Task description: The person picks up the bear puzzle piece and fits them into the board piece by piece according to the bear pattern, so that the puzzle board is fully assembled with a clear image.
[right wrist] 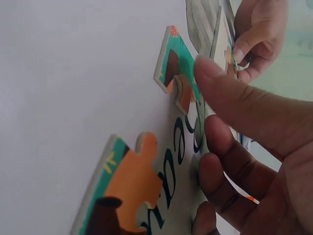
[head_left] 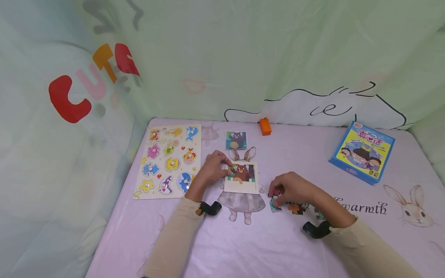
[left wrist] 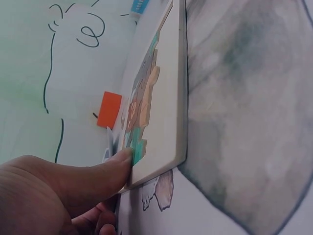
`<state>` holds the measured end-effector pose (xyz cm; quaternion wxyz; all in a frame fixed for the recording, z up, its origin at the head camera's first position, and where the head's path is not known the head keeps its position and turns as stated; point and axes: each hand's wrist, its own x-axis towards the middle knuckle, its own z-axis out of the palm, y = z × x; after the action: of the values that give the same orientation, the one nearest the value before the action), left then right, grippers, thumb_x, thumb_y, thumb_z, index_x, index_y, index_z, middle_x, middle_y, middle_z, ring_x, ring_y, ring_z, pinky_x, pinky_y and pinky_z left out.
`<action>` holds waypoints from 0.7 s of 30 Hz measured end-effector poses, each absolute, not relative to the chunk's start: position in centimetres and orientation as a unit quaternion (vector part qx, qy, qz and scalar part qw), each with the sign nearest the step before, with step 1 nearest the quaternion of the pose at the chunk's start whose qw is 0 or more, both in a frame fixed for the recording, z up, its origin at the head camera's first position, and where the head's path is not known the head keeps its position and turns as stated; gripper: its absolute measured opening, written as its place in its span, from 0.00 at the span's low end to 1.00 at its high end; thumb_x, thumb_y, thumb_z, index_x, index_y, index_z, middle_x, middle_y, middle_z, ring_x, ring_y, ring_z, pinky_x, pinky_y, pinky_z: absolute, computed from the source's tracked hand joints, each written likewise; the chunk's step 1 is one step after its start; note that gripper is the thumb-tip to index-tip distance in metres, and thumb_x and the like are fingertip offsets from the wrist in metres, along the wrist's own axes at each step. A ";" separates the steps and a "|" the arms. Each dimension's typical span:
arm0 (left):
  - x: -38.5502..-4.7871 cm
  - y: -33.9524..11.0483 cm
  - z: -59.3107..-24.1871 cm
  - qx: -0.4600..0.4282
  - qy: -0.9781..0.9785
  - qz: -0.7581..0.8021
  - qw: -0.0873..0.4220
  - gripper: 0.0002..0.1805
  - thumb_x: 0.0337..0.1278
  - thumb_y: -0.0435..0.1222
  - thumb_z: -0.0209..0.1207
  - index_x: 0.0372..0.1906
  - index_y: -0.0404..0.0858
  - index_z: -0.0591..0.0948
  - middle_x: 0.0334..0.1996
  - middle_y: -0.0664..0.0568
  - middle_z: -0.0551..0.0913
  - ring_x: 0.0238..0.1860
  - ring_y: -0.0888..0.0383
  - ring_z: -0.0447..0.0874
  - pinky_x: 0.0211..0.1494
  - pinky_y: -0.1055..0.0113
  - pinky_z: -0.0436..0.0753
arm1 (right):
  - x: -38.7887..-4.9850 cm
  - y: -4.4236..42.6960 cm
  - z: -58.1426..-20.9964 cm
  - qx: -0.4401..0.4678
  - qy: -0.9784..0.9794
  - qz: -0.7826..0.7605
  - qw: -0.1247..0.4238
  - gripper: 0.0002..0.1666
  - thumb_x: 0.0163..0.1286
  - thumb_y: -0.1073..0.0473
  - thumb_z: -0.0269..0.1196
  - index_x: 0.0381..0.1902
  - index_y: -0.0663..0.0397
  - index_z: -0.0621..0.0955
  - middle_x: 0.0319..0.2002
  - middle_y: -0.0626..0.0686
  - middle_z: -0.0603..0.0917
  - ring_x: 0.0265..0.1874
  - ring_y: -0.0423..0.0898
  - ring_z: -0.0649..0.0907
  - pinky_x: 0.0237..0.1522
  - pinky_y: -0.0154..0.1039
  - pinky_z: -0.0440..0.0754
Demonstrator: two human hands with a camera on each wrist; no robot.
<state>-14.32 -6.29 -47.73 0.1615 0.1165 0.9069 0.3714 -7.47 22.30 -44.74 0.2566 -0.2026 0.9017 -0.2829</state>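
1. Wood or thick card, I judged: the puzzle board (head_left: 241, 188) lay on the lilac cloth (head_left: 222, 247); the left hand (head_left: 212, 167) pinched its left edge;
2. Beside it, the right hand (head_left: 292, 187) had its thumb at a loose teal piece (right wrist: 177, 63); whether it gripped, I couldn't tell;
3. That piece looked light, stiff, smooth; its knob seemed likeliest to snap; straight edges suited a pinch.

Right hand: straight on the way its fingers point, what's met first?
Probably the loose teal-and-brown puzzle piece, right by the right hand; contact is unclear. Beyond, leftward in the head view, the puzzle board looks next.
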 end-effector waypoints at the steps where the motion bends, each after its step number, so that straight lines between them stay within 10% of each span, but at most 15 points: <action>1: -14.3 -6.3 -47.7 0.116 0.906 0.373 0.161 0.08 0.57 0.33 0.70 0.42 0.41 0.87 0.58 0.47 0.75 0.60 0.47 0.68 0.67 0.53 0.72 | -7.4 22.3 -44.8 -0.206 0.902 -0.282 0.255 0.12 0.52 0.57 0.81 0.32 0.41 0.88 0.27 0.43 0.80 0.31 0.42 0.76 0.31 0.33 0.77; 21: -14.1 -6.3 -47.5 0.113 0.904 0.380 0.160 0.08 0.58 0.32 0.70 0.42 0.41 0.87 0.57 0.48 0.75 0.59 0.47 0.68 0.66 0.52 0.71 | -7.3 22.3 -45.1 -0.206 0.902 -0.294 0.242 0.11 0.52 0.60 0.80 0.31 0.43 0.88 0.28 0.42 0.83 0.30 0.42 0.77 0.31 0.32 0.78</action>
<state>-14.08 -6.26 -47.49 0.1598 0.1129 0.9042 0.3797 -7.33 22.32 -45.07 0.2416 -0.2059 0.9015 -0.2940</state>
